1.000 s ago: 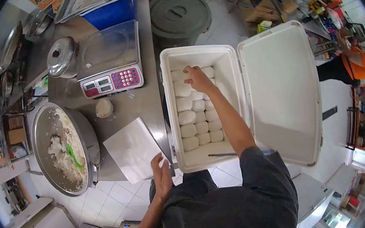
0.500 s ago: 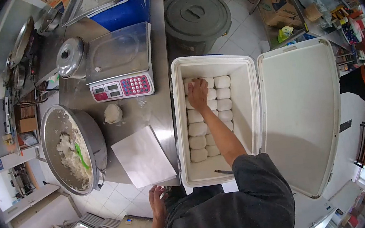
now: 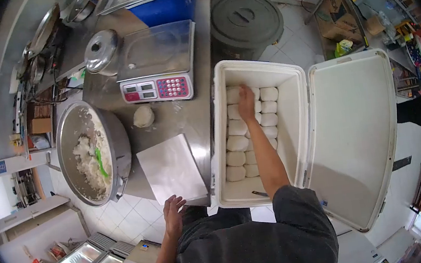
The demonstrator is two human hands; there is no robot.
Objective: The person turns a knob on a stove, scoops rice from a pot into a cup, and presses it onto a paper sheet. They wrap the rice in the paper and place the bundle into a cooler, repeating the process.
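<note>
My right hand (image 3: 246,102) is inside the white cooler box (image 3: 218,169), over the upper rows of white rounded bundles (image 3: 235,159). Its fingers look stretched out and touch the bundles beside it. The bundles lie in neat columns; my forearm hides some of them. My left hand (image 3: 174,211) holds nothing, its fingers apart, just below the lower edge of a stack of white paper sheets (image 3: 170,167) on the steel table (image 3: 191,118). Beside the paper stands a small round container (image 3: 143,117) with white contents.
A big metal pot (image 3: 123,162) of white rice (image 3: 89,163) with a green paddle (image 3: 101,163) stands at the left. Behind are a digital scale (image 3: 155,60), a lidded pot (image 3: 101,51) and a grey bin (image 3: 245,21). The cooler's lid (image 3: 353,131) hangs open at right.
My right hand has turned edge-on among the upper bundles. My left hand has lifted a little toward the paper. The whole view has shifted, so things sit further right.
</note>
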